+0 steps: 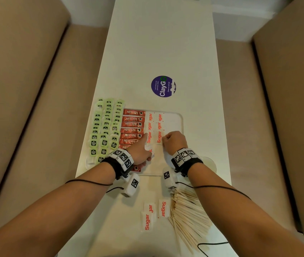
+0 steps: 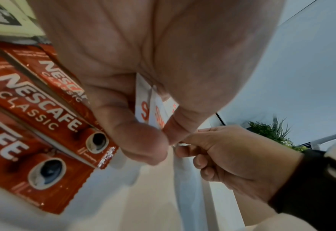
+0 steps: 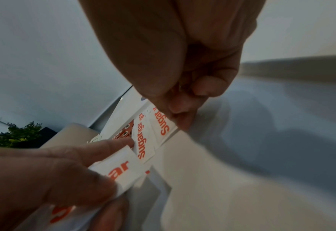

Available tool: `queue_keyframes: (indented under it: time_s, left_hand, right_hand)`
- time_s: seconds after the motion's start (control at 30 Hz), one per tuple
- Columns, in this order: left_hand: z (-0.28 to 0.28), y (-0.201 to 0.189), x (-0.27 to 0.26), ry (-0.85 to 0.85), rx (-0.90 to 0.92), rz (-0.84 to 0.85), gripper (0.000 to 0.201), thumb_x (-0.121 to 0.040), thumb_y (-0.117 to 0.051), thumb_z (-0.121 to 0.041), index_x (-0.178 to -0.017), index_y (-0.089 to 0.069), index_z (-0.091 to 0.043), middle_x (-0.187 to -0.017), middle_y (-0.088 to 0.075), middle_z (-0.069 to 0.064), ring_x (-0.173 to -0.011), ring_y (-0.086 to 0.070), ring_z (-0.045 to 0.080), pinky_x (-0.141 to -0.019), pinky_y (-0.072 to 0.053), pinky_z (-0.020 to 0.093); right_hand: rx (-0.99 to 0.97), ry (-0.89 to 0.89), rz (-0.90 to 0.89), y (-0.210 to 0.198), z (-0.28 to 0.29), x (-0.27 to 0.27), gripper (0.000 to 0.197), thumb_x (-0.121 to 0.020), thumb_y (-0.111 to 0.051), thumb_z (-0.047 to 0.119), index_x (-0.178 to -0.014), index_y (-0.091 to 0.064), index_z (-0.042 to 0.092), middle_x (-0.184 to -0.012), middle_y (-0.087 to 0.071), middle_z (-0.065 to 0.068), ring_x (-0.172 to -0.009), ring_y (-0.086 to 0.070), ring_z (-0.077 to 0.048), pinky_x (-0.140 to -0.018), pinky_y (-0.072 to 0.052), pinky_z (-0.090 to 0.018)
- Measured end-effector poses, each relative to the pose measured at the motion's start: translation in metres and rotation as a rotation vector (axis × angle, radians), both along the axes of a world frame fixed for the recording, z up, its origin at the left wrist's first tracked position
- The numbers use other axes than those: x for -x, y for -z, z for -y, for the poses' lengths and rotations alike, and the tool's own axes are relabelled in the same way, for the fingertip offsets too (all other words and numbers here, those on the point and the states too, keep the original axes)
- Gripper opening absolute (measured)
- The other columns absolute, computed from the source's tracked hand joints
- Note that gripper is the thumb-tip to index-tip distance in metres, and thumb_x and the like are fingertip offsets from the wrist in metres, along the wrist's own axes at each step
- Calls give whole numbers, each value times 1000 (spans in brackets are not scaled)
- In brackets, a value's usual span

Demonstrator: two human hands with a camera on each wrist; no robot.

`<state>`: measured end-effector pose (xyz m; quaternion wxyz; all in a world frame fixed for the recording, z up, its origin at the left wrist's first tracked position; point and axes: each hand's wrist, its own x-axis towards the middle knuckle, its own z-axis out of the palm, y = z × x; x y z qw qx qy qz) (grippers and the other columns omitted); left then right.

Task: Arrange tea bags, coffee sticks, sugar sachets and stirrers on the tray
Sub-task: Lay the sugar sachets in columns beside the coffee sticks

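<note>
A white tray (image 1: 177, 118) holds rows of green tea bags (image 1: 105, 127), red coffee sticks (image 1: 132, 127) and two columns of sugar sachets (image 1: 154, 125). My left hand (image 1: 142, 148) rests over the tray's near part, its index finger stretched onto the left column's front sachet (image 1: 148, 138). Its thumb and other fingers hold spare sugar sachets (image 3: 119, 171). My right hand (image 1: 166, 141) is curled and pinches the near edge of the right column's front sachet (image 3: 164, 126). Loose sachets (image 1: 148, 220) and a heap of wooden stirrers (image 1: 190, 217) lie on the table near me.
The narrow white table (image 1: 162, 43) runs between two beige sofas (image 1: 27, 108). A round purple sticker (image 1: 163, 86) lies beyond the tray. A clear round object (image 1: 210, 164) sits right of my right wrist. A black cable (image 1: 212, 243) trails by the stirrers.
</note>
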<state>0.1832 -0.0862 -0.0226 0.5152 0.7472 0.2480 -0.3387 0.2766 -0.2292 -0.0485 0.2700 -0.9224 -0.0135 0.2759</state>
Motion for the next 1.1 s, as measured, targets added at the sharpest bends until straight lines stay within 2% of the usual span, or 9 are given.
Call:
queue_keyframes:
  time_s: [0.1,0.2,0.33,0.47,0.6,0.77,0.93,1.1]
  left_hand:
    - [1,2,-2,3,-1,1,85,-97,-50,-13,-157,5,-38,-90,-73,10,-60,-62,24,-62,-58,40]
    - [1,0,-2,-2,4,14,82,-98,-49,-13,-156,1,-39,-93,-73,12,-58,-61,24,-58,-55,37]
    - [0,-4,0,-2,16,29,69,-97,-48,-9,-152,-12,-32,-96,-72,17,-59,-60,27,-56,-53,36]
    - [2,-3,-1,28,-6,34,82,-98,-50,-13,-158,2,-35,-90,-73,9,-55,-62,23,-50,-53,31]
    - [8,-4,4,86,8,1,88,-98,-51,-14,-157,8,-39,-86,-72,8,-55,-60,22,-47,-50,29]
    - [9,0,5,77,4,-14,89,-97,-52,-13,-157,8,-39,-82,-70,8,-54,-58,24,-46,-47,29]
    - [7,3,4,73,4,-3,86,-98,-52,-14,-157,5,-39,-82,-69,9,-55,-58,24,-46,-48,28]
    - [5,2,5,54,36,7,85,-98,-52,-14,-157,3,-40,-87,-71,12,-54,-59,24,-45,-48,28]
  right_hand:
    - [7,3,-2,-1,-1,0,29,-96,-60,25,-77,-76,9,-78,-74,-6,-74,-69,-25,-69,-59,-33]
    - [10,5,-10,0,-1,-1,32,-95,-60,24,-74,-75,5,-74,-73,-9,-71,-69,-26,-66,-58,-33]
    - [17,14,-21,1,-1,-2,33,-94,-61,24,-73,-75,3,-71,-72,-10,-66,-67,-25,-64,-57,-32]
    - [20,13,-19,0,-1,-2,33,-93,-61,23,-71,-74,1,-69,-71,-12,-58,-60,-24,-59,-52,-29]
    - [24,5,-19,-1,-2,-2,33,-93,-61,22,-71,-74,2,-63,-67,-9,-57,-59,-23,-55,-47,-26]
    - [27,0,-17,-2,-3,-2,33,-93,-61,24,-69,-73,5,-65,-68,-7,-61,-64,-24,-59,-53,-30]
    - [53,-4,-8,0,-3,-2,35,-93,-61,24,-61,-67,11,-59,-62,-4,-58,-59,-23,-57,-49,-28]
    - [52,-4,-9,-1,-5,-2,32,-93,-60,25,-67,-70,9,-66,-68,-6,-62,-63,-24,-56,-48,-26]
